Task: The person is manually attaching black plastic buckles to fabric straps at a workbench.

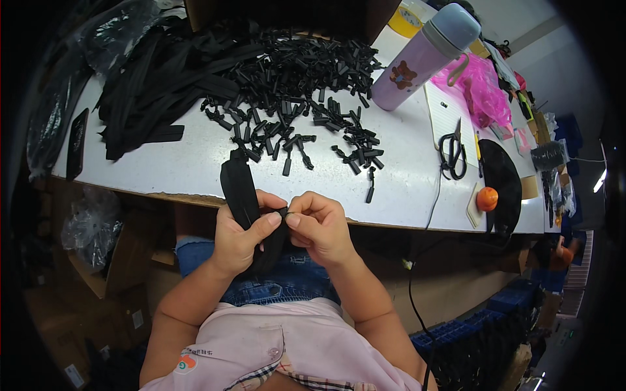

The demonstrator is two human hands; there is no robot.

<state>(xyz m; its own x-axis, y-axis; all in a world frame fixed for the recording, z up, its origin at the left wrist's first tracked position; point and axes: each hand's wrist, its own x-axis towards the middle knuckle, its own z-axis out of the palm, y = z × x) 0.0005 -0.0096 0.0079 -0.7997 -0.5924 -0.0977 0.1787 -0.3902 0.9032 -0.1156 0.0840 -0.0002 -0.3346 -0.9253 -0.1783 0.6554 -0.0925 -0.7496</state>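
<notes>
My left hand (pixel 236 241) is closed round a black fabric strip (pixel 239 188) that looks like zipper tape. One end of the strip sticks up over the table's front edge, and the rest hangs down over my lap. Close beside it, my right hand (pixel 323 229) pinches thumb against forefinger at a small dark piece by the left fingertips; the fingers hide what it is. Beyond both hands lies a heap of small black zipper pulls (pixel 303 68), with several loose ones scattered toward me. More black strips (pixel 147 88) are piled at the left.
On the white table (pixel 293 195) stand a lilac bottle (pixel 417 62) and, further right, black scissors (pixel 452 153) on a notepad. An orange fruit (pixel 486 199) sits near the right end. A pink plastic bag (pixel 479 91) and yellow tape roll (pixel 405 21) lie behind. A dark phone-like slab (pixel 77 144) rests far left.
</notes>
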